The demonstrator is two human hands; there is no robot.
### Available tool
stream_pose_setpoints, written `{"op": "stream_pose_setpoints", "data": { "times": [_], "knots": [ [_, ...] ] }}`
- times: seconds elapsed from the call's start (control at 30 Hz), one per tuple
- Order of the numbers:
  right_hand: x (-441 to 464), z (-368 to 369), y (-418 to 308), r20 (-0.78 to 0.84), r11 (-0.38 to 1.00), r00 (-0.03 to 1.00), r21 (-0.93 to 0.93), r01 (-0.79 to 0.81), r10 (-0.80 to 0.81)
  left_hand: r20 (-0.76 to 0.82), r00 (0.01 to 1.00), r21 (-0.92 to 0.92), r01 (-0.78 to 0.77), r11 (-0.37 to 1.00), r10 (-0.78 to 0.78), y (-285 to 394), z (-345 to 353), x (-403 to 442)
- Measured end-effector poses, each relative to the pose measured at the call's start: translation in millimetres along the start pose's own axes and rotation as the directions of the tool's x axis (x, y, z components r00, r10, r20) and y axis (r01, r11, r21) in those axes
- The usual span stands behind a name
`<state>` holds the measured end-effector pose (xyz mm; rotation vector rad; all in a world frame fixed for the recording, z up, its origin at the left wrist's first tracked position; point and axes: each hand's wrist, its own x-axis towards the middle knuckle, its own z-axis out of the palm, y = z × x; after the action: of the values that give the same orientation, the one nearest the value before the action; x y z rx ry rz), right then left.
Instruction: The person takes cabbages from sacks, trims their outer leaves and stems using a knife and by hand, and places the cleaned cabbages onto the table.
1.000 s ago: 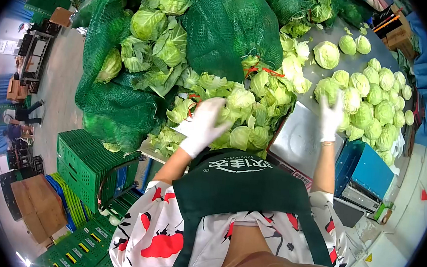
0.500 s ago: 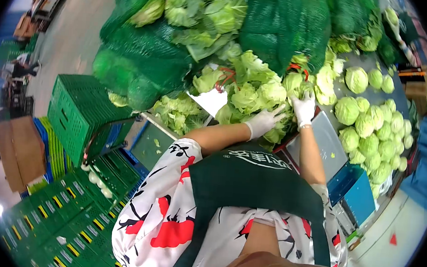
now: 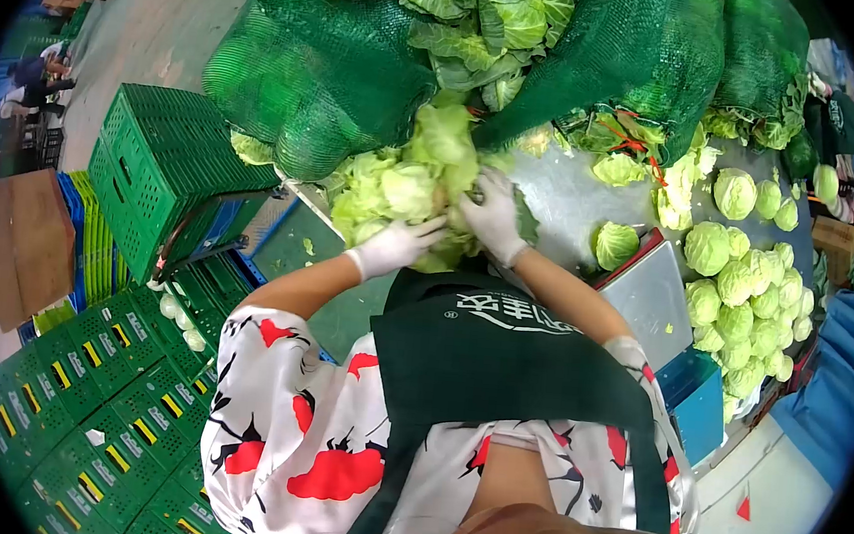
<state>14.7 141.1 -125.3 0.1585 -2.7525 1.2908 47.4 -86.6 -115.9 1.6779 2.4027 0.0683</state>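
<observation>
A loose heap of pale green cabbage leaves [image 3: 393, 189] is gathered between my two hands at the left end of the metal table [image 3: 564, 203]. My left hand [image 3: 399, 246], in a white glove, presses against the near side of the leaves. Also gloved, my right hand [image 3: 492, 215] is curled against their right side; some of its fingertips are hidden among the leaves. To the right of my right hand, a trimmed cabbage [image 3: 615, 246] sits apart on the table beside a grey board [image 3: 648, 300].
Green mesh sacks [image 3: 332, 69] of cabbages line the far side. A pile of trimmed cabbages [image 3: 745, 302] lies at right, near a blue bin [image 3: 689, 398]. Stacked green crates [image 3: 168, 176] stand at left. Another person [image 3: 849, 135] is partly visible at far right.
Both hands have moved left, bringing the heap of leaves along. The metal surface and a single cabbage now show where the leaves were. The view has shifted slightly.
</observation>
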Motion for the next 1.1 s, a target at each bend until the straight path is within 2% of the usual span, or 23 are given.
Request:
{"op": "stream_pose_setpoints", "data": {
  "times": [0.1, 0.2, 0.3, 0.33, 0.37, 0.43, 0.5, 0.57, 0.6, 0.63, 0.67, 0.7, 0.73, 0.77, 0.8, 0.83, 0.87, 0.9, 0.93, 0.97, 1.03, 1.07, 1.1],
  "knots": [
    [19.9, 33.7, -29.8, 0.116, 0.966, 0.993, 0.250, -0.065, 0.037, 0.034, 0.961, -0.423, 0.263, 0.867, -0.275, -5.0, -3.7, -40.2],
    [28.0, 44.1, -52.4, 0.340, 0.834, 0.895, 0.369, -0.410, 0.290, -0.219, 0.957, -0.175, 0.154, 0.972, -0.191, -27.7, 3.3, -67.1],
    [20.8, 62.8, -36.0, 0.326, 0.828, 0.934, 0.476, -0.295, 0.145, -0.112, 0.965, -0.115, 0.226, 0.967, -0.239, -51.0, 52.4, -95.2],
    [19.4, 71.7, -18.7, 0.376, 0.873, 0.916, 0.388, -0.295, 0.142, 0.002, 0.971, -0.061, 0.240, 0.969, -0.240, -54.8, 67.2, -102.2],
    [25.7, 50.2, -32.5, 0.469, 0.864, 0.866, 0.352, -0.361, 0.171, 0.115, 0.963, -0.005, 0.247, 0.969, -0.245, -58.2, 79.3, -107.6],
    [33.2, 8.8, -57.7, 0.614, 0.680, 0.656, 0.250, -0.689, 0.439, 0.328, 0.908, 0.109, 0.237, 0.965, -0.260, -67.1, 97.0, -115.4],
    [24.2, -11.1, -41.1, 0.318, 0.895, 0.915, 0.285, -0.344, 0.250, 0.521, 0.806, 0.213, 0.198, 0.957, -0.282, -77.9, 109.9, -123.1],
    [19.2, -42.5, -27.6, 0.245, 0.917, 0.917, 0.169, -0.360, 0.315, 0.423, 0.738, 0.311, 0.426, 0.850, -0.525, -91.5, 112.9, -132.8],
    [13.5, -58.8, -32.9, 0.140, 0.927, 0.926, 0.090, -0.364, 0.350, 0.181, 0.808, 0.311, 0.494, 0.812, -0.561, -96.6, 119.8, -144.7],
    [11.1, -73.6, -34.7, 0.030, 0.929, 0.928, 0.011, -0.371, 0.371, 0.399, 0.631, 0.293, 0.600, 0.745, -0.665, -102.7, 102.7, -129.1],
    [6.7, -77.1, -14.4, -0.146, 0.966, 0.979, -0.191, -0.172, 0.146, 0.212, 0.651, 0.306, 0.664, 0.683, -0.728, -108.1, 112.3, -128.7],
    [-2.1, -75.4, 14.4, -0.263, 0.913, 0.957, -0.409, 0.002, -0.120, 0.018, 0.642, 0.304, 0.727, 0.616, -0.767, -110.7, 119.4, -129.6],
    [-10.9, -71.6, 43.0, -0.311, 0.834, 0.926, -0.551, 0.006, -0.212, -0.065, 0.601, 0.236, 0.785, 0.573, -0.797, -109.5, 116.2, -126.4],
    [-16.9, -66.3, 47.4, -0.258, 0.879, 0.963, -0.438, -0.189, 0.078, -0.143, 0.553, 0.163, 0.831, 0.532, -0.821, -105.1, 105.4, -117.1],
    [-23.7, -64.6, 48.3, -0.167, 0.855, 0.919, -0.336, -0.394, 0.358, -0.093, 0.482, 0.064, 0.876, 0.478, -0.871, -105.1, 105.1, -111.5],
    [-29.9, -59.8, 54.3, -0.046, 0.765, 0.797, -0.254, -0.592, 0.602, -0.042, 0.406, -0.027, 0.913, 0.407, -0.913, -105.5, 107.5, -106.5],
    [-38.5, -42.4, 68.4, 0.023, 0.773, 0.776, -0.109, -0.625, 0.631, 0.147, 0.313, -0.119, 0.947, 0.297, -0.938, -104.9, 117.7, -102.5],
    [-48.4, -25.3, 79.1, -0.110, 0.973, 0.978, -0.128, -0.191, 0.177, 0.337, 0.224, -0.184, 0.968, 0.170, -0.914, -107.3, 124.0, -99.2],
    [-43.8, -18.6, 63.1, 0.013, 0.921, 0.921, 0.018, -0.389, 0.389, 0.194, 0.245, -0.334, 0.927, 0.171, -0.950, -93.4, 114.9, -97.4],
    [-38.7, -10.4, 46.6, 0.165, 0.804, 0.813, 0.136, -0.579, 0.558, 0.322, 0.229, -0.390, 0.916, 0.091, -0.919, -85.2, 105.2, -93.8],
    [-29.5, 0.1, 27.7, 0.319, 0.828, 0.850, 0.250, -0.502, 0.418, 0.145, 0.300, -0.679, 0.724, 0.126, -0.943, -68.1, 145.1, -102.1],
    [-10.8, -13.6, -4.2, 0.527, 0.712, 0.686, 0.198, -0.673, 0.502, 0.301, 0.232, -0.815, 0.567, -0.123, -0.925, -61.9, 170.8, -100.1],
    [-4.1, -11.2, -13.5, 0.621, 0.684, 0.650, 0.238, -0.690, 0.439, 0.461, 0.202, -0.855, 0.361, -0.371, -0.864, -53.8, 184.8, -95.8]
  ]
}}
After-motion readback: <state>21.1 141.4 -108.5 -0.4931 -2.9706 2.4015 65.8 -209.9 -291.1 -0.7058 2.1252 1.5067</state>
